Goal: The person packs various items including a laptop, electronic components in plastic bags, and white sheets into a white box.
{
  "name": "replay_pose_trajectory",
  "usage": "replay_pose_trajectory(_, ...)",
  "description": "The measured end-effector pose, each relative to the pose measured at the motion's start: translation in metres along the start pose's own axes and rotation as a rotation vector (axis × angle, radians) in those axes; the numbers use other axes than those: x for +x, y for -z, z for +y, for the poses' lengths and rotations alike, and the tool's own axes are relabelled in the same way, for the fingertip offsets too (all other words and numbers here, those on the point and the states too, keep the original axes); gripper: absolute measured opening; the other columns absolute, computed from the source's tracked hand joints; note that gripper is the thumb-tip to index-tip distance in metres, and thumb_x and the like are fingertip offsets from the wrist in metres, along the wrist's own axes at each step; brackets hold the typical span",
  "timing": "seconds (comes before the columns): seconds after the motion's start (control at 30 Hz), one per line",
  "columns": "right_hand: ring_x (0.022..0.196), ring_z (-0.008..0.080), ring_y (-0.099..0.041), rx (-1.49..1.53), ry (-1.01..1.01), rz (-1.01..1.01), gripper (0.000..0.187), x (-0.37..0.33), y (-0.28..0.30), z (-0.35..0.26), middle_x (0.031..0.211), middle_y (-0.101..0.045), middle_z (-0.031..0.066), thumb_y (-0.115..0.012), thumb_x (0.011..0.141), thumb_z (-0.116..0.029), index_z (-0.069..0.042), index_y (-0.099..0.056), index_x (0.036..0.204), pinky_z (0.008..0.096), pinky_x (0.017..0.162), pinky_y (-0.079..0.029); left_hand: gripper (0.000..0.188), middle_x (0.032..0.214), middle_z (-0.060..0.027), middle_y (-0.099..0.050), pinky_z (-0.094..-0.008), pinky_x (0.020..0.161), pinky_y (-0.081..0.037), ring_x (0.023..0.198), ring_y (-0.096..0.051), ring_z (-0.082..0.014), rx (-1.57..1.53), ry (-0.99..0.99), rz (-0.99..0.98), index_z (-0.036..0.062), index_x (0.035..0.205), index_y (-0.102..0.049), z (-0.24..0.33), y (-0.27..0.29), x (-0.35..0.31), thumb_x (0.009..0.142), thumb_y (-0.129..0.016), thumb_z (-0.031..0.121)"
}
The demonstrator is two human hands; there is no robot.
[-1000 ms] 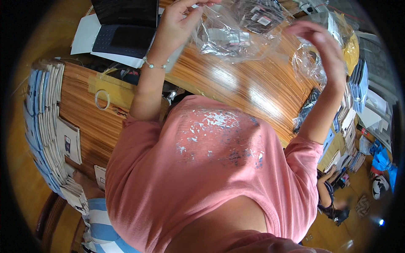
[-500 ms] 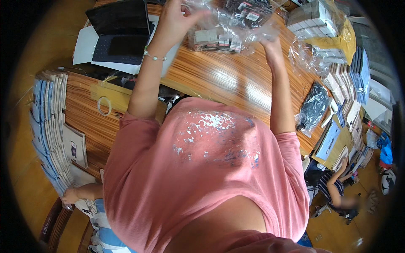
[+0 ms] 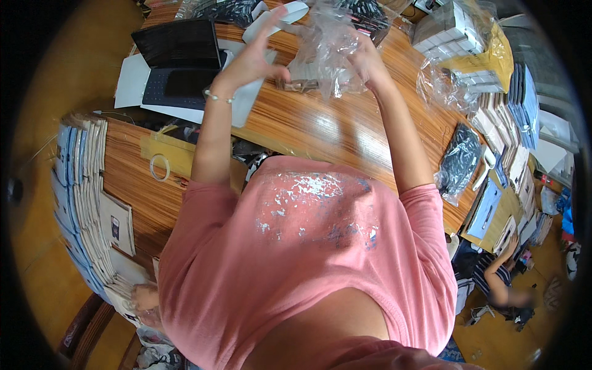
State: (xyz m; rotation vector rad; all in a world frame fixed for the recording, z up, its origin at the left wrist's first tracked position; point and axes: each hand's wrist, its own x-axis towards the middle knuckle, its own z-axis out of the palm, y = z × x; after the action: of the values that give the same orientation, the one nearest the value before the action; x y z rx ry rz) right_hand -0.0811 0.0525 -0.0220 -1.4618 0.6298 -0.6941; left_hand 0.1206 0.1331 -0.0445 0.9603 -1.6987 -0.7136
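Observation:
A crumpled clear plastic bag [image 3: 333,52] hangs over the wooden table, gripped at its right side by my right hand [image 3: 368,65]. To the left of the bag, my left hand [image 3: 256,60] is open, with thumb and fingers spread wide. Its fingertips look slightly blurred. Partly hidden under the bag lies a bundle of small packaged goods [image 3: 302,84]. Dark packets with labels [image 3: 370,17] lie just behind the bag, and a white scoop-like object [image 3: 287,18] lies behind my left fingers.
An open laptop [image 3: 179,80] stands at left. White boxes [image 3: 450,31] with a yellow wrapper [image 3: 487,58] are back right. Stacks of flat packets [image 3: 80,203] line the left edge; a black bagged item [image 3: 461,154] lies right. Two other people are nearby, including a hand [image 3: 146,297] at lower left.
My left hand has let go of the plastic bag and spread open. My right hand has moved left and now holds the bag, which hangs more bunched together.

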Motion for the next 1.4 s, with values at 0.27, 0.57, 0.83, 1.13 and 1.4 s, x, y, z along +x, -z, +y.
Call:
replay_pose_trajectory(0.27, 0.089, 0.0135, -0.053, -0.314, 0.319, -0.057, 0.036, 0.010, -0.023, -0.037, 0.098, -0.059, 0.0026, -0.065, 0.072, -0.009, -0.003, -0.057, 0.107, 0.0271, 0.083, -0.041, 0.048, 0.120, -0.0153, -0.048, -0.0374, 0.095, -0.036, 0.112, -0.044, -0.0271, 0.203, 0.261, -0.078, 0.0073, 0.116, -0.049, -0.084, -0.049, 0.015, 0.076, -0.065, 0.029)
replay_pose_trajectory(0.57, 0.109, 0.0232, -0.045, -0.444, -0.063, -0.124, 0.104, -0.021, 0.015, -0.019, 0.131, -0.038, 0.0171, -0.078, 0.061, -0.029, -0.005, -0.013, 0.139, 0.0355, 0.093, -0.038, 0.035, 0.110, -0.0093, -0.052, -0.0403, 0.086, -0.037, 0.102, -0.045, -0.0244, 0.350, -0.139, 0.146, 0.0099, 0.104, -0.056, 0.000, -0.062, 0.052, 0.077, -0.059, 0.032)
replay_pose_trajectory(0.83, 0.111, 0.0243, -0.044, -0.331, -0.102, 0.099, 0.062, 0.009, 0.004, 0.003, 0.120, -0.048, 0.0130, -0.064, 0.076, -0.025, -0.001, -0.037, 0.127, 0.0334, 0.097, -0.032, 0.068, 0.126, -0.0178, -0.043, -0.0407, 0.100, -0.027, 0.121, -0.033, -0.0304, 0.732, -0.049, -0.375, 0.0076, 0.120, -0.049, 0.045, -0.030, 0.114, 0.068, -0.065, 0.048)
replay_pose_trajectory(1.13, 0.100, 0.0161, -0.048, -0.022, -0.016, 0.232, 0.030, 0.119, 0.010, -0.066, 0.103, -0.058, 0.0051, -0.056, 0.085, -0.029, -0.004, -0.060, 0.102, 0.0306, 0.090, -0.033, 0.030, 0.095, -0.0038, -0.060, -0.0274, 0.071, -0.045, 0.085, -0.056, -0.0137, 0.572, 0.278, -0.273, 0.0039, 0.099, -0.058, -0.086, 0.194, 0.218, 0.083, -0.057, 0.029)
replay_pose_trajectory(1.4, 0.092, 0.0146, -0.047, -0.119, 0.261, 0.407, 0.023, 0.219, 0.021, -0.112, 0.095, -0.057, 0.0016, -0.053, 0.086, -0.030, -0.010, -0.061, 0.096, 0.0309, 0.080, -0.035, 0.036, 0.095, -0.0137, -0.054, -0.0389, 0.071, -0.043, 0.086, -0.053, -0.0253, 1.053, 0.986, -0.323, 0.0041, 0.099, -0.053, -0.261, 0.176, 0.247, 0.077, -0.055, 0.033)
